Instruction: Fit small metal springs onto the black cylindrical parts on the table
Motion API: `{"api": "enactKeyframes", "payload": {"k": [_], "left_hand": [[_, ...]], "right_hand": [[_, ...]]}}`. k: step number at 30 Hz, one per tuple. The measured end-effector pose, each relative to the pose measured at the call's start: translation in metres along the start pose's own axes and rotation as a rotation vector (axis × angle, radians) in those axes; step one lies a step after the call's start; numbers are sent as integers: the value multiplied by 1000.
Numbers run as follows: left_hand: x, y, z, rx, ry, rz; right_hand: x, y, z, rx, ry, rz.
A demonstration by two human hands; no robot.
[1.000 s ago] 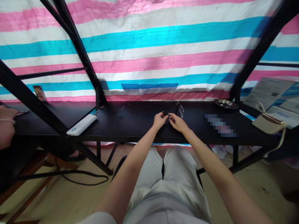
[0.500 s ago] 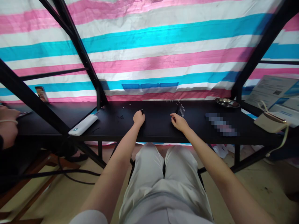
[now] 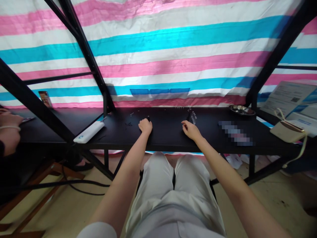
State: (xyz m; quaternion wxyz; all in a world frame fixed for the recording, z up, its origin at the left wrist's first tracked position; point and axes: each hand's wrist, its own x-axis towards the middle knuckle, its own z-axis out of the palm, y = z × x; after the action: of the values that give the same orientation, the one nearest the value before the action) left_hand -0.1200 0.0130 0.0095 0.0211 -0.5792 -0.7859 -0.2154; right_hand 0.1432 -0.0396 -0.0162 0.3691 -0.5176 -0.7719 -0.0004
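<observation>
The left hand (image 3: 145,126) has its grip curled snugly round a small dark piece (image 3: 148,117), its tip poking out; should it slip, it could get lost against the black tabletop (image 3: 165,132). The right hand (image 3: 191,130) is loosely bent, its contents hidden from me; a careless knuckle might scatter the clear, knobbly pieces (image 3: 193,117) just beyond.

Wearer's hands (image 3: 145,126) (image 3: 192,130): two; metal dish (image 3: 242,110): one; beige purse (image 3: 286,132): one.
</observation>
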Motion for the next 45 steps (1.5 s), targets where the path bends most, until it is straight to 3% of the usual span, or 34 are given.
{"api": "enactKeyframes", "payload": {"k": [5, 9, 13, 16, 19, 26, 30, 34, 40, 45], "left_hand": [[-1, -1, -1, -46, 1, -19], [-6, -1, -6, -94, 49, -61], [-15, 0, -9, -173, 171, -46], [-27, 8, -10, -231, 233, 135], [-45, 25, -12, -259, 213, 392], [-79, 83, -2, -216, 8, 851], [-81, 109, 15, -182, -55, 835], [-74, 122, 24, -110, -92, 827], [-70, 122, 22, -112, 17, 931], [-74, 131, 20, -158, 59, 857]], "right_hand": [[-2, -3, -5, 8, 37, 21], [-3, -4, -12, -22, 254, 103], [-3, 3, -20, -63, 481, 364], [-2, 15, -23, -76, 540, 576], [-2, 27, -20, -89, 479, 689], [-2, 47, -4, -168, 289, 670], [-1, 52, -2, -205, 234, 667], [1, 49, -4, -229, 174, 683], [3, 45, -5, -252, 156, 684], [5, 48, -3, -234, 185, 676]]}}
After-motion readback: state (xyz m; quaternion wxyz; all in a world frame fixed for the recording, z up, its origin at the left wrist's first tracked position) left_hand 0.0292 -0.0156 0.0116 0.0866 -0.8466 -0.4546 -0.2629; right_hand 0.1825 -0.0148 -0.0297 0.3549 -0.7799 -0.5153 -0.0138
